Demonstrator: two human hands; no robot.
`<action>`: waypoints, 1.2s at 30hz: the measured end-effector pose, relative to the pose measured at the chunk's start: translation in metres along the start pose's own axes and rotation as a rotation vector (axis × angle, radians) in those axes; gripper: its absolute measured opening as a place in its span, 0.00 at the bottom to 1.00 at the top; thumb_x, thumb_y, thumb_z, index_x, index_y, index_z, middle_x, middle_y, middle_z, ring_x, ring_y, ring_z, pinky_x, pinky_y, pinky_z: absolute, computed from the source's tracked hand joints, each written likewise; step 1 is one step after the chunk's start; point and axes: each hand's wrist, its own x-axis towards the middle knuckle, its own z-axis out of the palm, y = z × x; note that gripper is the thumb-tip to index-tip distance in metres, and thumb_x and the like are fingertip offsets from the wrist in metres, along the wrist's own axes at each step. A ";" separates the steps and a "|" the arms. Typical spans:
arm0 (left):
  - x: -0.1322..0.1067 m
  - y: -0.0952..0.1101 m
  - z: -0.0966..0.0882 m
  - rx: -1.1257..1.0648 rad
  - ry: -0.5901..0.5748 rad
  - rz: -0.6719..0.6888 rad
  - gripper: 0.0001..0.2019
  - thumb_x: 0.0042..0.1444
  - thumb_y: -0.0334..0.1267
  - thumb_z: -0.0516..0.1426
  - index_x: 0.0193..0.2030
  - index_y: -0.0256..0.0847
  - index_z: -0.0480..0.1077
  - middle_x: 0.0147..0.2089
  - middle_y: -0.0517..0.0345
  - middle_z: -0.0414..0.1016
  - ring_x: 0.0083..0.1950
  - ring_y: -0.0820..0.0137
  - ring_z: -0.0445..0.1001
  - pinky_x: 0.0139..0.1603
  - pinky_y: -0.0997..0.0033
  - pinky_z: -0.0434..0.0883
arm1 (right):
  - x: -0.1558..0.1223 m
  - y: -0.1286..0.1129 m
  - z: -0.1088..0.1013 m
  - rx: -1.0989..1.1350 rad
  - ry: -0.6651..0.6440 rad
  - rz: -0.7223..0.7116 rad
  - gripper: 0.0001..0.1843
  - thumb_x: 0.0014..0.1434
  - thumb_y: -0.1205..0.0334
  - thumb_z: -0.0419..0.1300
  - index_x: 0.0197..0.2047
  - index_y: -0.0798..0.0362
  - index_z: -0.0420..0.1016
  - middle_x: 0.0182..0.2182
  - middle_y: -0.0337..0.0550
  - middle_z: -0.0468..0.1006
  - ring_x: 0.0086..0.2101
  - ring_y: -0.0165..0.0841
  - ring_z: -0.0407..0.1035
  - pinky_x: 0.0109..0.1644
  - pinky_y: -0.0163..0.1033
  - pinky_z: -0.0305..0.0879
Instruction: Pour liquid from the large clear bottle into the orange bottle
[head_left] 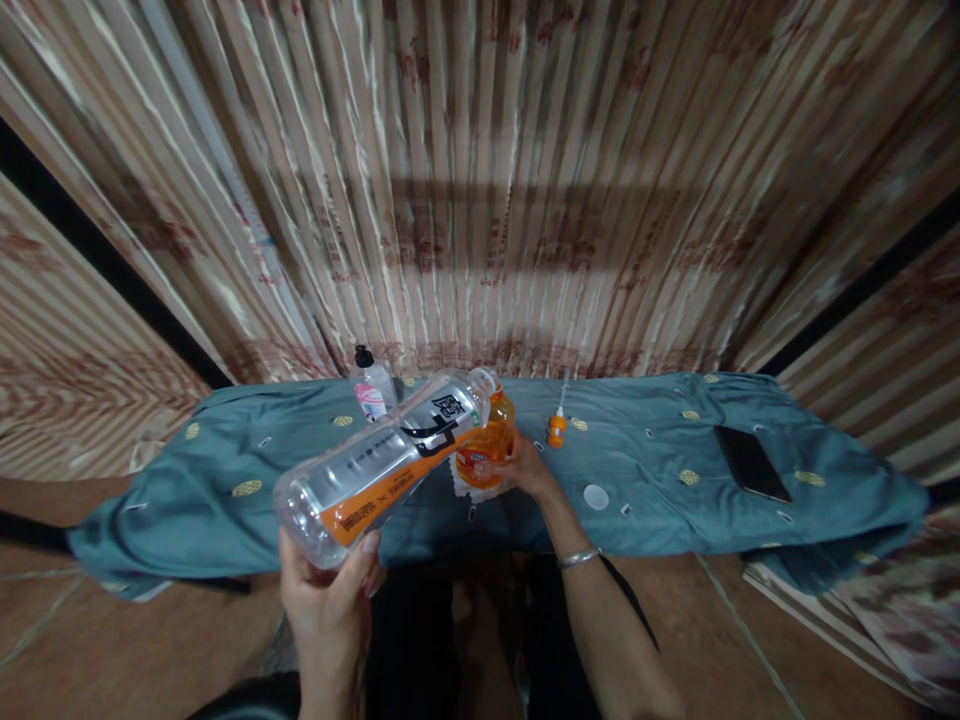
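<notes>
Two hands (328, 600) (526, 468) on two of three bottles (386, 470) (491, 440) (371, 388)

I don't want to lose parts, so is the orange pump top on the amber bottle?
No, the orange pump top lies on the teal cloth, apart from the amber bottle in the right hand.

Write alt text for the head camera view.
The left hand holds a clear bottle tilted, its mouth by the neck of an orange bottle that the right hand grips over a teal cloth. An orange pump top, white disc and dark slab lie right; a black-capped bottle stands left.
</notes>
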 end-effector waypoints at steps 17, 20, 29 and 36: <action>-0.003 0.005 0.006 -0.016 0.047 -0.029 0.39 0.29 0.35 0.82 0.48 0.42 0.70 0.28 0.68 0.77 0.17 0.78 0.65 0.18 0.78 0.62 | 0.000 -0.004 0.001 0.046 0.026 0.050 0.39 0.37 0.52 0.88 0.52 0.45 0.83 0.52 0.44 0.92 0.55 0.53 0.85 0.67 0.61 0.80; -0.005 0.009 0.012 -0.023 0.062 -0.025 0.37 0.30 0.35 0.81 0.47 0.42 0.71 0.26 0.69 0.75 0.17 0.77 0.64 0.18 0.78 0.61 | 0.000 -0.002 0.001 0.035 0.033 0.051 0.40 0.37 0.52 0.87 0.54 0.44 0.82 0.53 0.44 0.91 0.55 0.53 0.85 0.67 0.62 0.80; -0.009 0.016 0.024 0.001 0.111 -0.045 0.35 0.26 0.33 0.77 0.45 0.43 0.71 0.24 0.68 0.76 0.15 0.77 0.63 0.17 0.77 0.60 | 0.000 -0.002 0.000 0.027 0.015 0.042 0.41 0.37 0.51 0.88 0.55 0.46 0.82 0.53 0.46 0.92 0.55 0.52 0.86 0.66 0.60 0.80; -0.006 0.010 0.016 -0.015 0.055 -0.022 0.38 0.28 0.37 0.81 0.47 0.43 0.69 0.24 0.71 0.72 0.16 0.78 0.62 0.18 0.78 0.58 | 0.000 -0.010 0.003 0.075 0.007 0.057 0.38 0.36 0.51 0.87 0.51 0.46 0.83 0.49 0.44 0.92 0.55 0.53 0.86 0.66 0.60 0.81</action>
